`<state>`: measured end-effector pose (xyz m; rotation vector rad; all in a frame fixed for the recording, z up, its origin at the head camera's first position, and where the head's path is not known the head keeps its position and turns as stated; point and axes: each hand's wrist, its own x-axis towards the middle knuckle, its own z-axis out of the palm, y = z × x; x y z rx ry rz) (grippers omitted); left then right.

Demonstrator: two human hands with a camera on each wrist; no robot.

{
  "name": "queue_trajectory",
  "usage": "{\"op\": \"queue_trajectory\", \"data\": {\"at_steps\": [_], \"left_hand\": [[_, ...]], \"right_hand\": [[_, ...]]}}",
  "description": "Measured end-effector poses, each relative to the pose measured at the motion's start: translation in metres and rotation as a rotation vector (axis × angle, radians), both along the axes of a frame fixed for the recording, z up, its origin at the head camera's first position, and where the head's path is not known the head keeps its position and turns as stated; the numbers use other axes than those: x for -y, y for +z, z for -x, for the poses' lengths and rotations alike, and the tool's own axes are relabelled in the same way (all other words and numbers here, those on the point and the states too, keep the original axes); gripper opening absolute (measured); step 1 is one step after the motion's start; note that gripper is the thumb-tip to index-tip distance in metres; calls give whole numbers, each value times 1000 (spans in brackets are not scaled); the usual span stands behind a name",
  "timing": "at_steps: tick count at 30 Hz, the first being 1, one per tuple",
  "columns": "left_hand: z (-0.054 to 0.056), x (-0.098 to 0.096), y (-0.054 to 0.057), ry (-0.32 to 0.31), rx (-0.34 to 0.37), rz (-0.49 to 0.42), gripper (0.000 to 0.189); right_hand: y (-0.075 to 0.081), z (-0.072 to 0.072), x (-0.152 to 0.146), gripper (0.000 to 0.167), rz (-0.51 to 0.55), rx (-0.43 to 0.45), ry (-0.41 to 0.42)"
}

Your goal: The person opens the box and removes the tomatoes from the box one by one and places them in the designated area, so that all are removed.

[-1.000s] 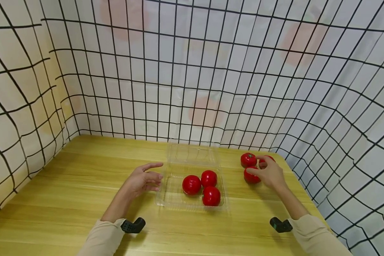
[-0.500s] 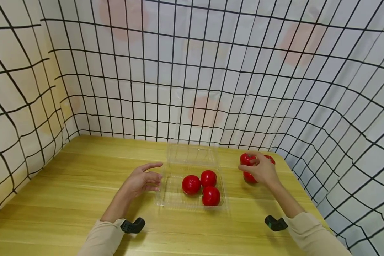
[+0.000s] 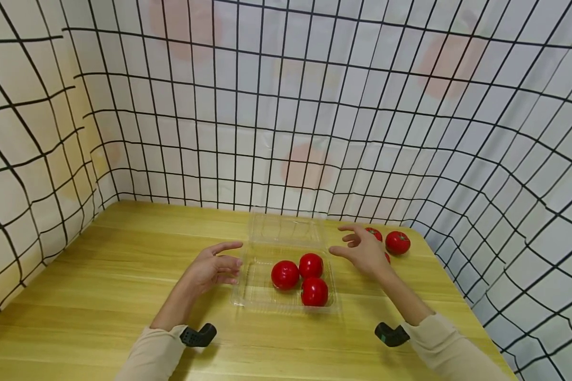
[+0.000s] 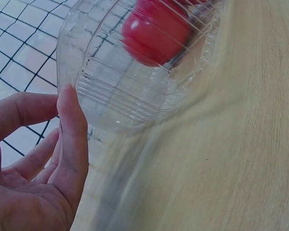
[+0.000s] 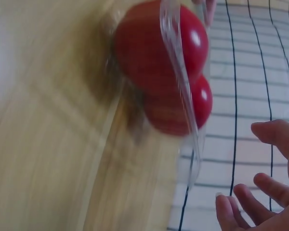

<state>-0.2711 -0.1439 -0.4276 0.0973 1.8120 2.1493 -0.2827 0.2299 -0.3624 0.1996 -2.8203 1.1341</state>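
Right grip [image 3: 365, 254] is spread, empty, between clear box [image 3: 257, 291] and tomatoes [image 3: 398, 243] near the far-right corner of the bench [image 3: 105, 296]. I'd cross over high, left grip [image 3: 213, 269] (also spread) steadying.

Head view: illumination is moderately bright, diffuse and even. Small highlights on the upper sides of the red tomatoes [image 3: 285, 275] indicate light from overhead. Soft shadows fall on the surface [image 3: 100, 307] near the left hand [image 3: 209, 270] and right hand [image 3: 367, 254]. Wide-angle distortion bends the grid-patterned curtain [image 3: 286, 106] toward the side edges. Left wrist view: colours are muted; reflections streak the clear plastic container [image 4: 103, 98]. Right wrist view: blur smears the tomatoes and surface; a glare patch whitens the left edge.
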Motion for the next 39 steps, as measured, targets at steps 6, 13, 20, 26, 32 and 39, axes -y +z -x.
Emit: {"op": "queue_trajectory", "data": {"at_steps": [6, 13, 20, 26, 32, 39], "left_hand": [[0, 0, 0, 1, -1, 6, 64], [1, 0, 0, -4, -5, 8, 63], [1, -1, 0, -6, -5, -2, 66], [1, -1, -1, -8, -7, 3, 66], [1, -1, -2, -8, -10, 9, 65], [0, 0, 0, -6, -13, 10, 64]], "right_hand": [[0, -4, 20, 60, 33, 34, 52], [-4, -9, 42, 59, 63, 72, 103], [-6, -15, 65, 58, 47, 67, 137], [-9, -18, 80, 59, 41, 81, 154], [-16, -21, 89, 62, 4, 53, 188], [-23, -21, 95, 62, -28, 33, 224]]}}
